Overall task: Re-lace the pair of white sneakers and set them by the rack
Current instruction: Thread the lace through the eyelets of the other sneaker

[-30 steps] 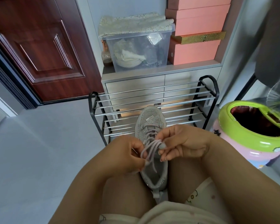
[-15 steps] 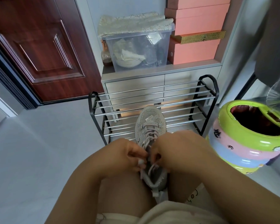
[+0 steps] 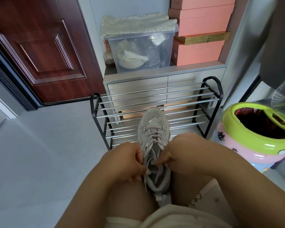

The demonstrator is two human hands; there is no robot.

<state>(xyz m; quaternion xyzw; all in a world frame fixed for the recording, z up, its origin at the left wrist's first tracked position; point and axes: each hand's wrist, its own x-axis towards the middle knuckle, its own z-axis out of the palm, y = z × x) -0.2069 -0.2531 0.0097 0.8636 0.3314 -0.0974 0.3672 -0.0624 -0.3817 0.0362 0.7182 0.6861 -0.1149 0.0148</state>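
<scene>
Even, soft daylight; faint shadows on floor. Glare on rack bars w/ warm glow beneath. Wide-angle bending at edges; blur at right edge, pic otherwise sharp.

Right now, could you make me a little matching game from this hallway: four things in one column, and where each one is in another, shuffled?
Things:
1. sneaker
2. clear storage bin
3. shoe rack
4. green-rimmed container

Places:
A. on top of the cabinet, left of the pink boxes
B. between the person's knees, toe toward the rack
C. on the floor at the right
D. on the floor against the cabinet front

Pairs: 1-B, 2-A, 3-D, 4-C
</scene>
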